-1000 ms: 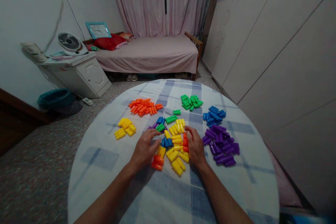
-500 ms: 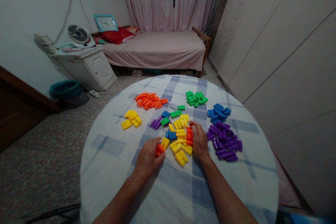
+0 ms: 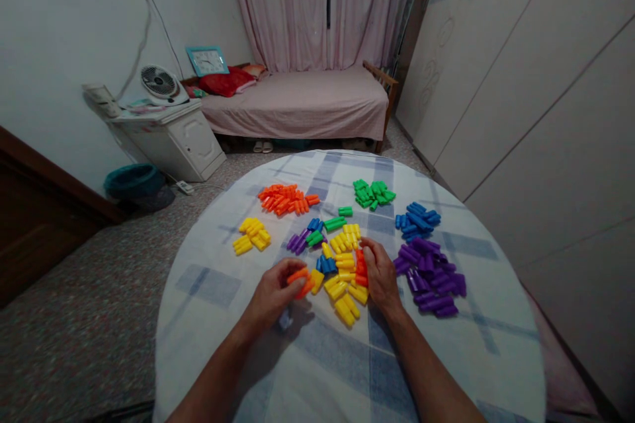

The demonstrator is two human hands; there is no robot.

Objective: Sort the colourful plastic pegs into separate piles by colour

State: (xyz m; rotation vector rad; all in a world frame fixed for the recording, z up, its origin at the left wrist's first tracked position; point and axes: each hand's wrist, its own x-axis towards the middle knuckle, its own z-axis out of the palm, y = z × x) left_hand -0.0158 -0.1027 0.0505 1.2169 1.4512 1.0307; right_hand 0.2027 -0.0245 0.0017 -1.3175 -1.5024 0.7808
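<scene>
My left hand (image 3: 272,292) pinches orange toy blocks (image 3: 300,281) between thumb and fingers, just above the tablecloth. A yellow block (image 3: 316,281) sits right beside them; I cannot tell whether it touches. My right hand (image 3: 381,272) rests on the table with bent fingers against a row of orange blocks (image 3: 362,268), partly hiding them. Between my hands lie several yellow tube-shaped blocks (image 3: 346,264) and a few joined blue blocks (image 3: 326,265). Just beyond are purple blocks (image 3: 299,241) and green blocks (image 3: 335,223).
Sorted piles ring the round table (image 3: 208,337): orange pile (image 3: 285,199), yellow pile (image 3: 252,236), green pile (image 3: 373,193), blue pile (image 3: 418,220) and purple pile (image 3: 431,277). A bed (image 3: 307,102) stands beyond, a wardrobe (image 3: 536,92) to the right.
My left hand has lifted the orange blocks off the cloth and turned them toward me. My right hand stays at the orange row. The whole view has shifted slightly.
</scene>
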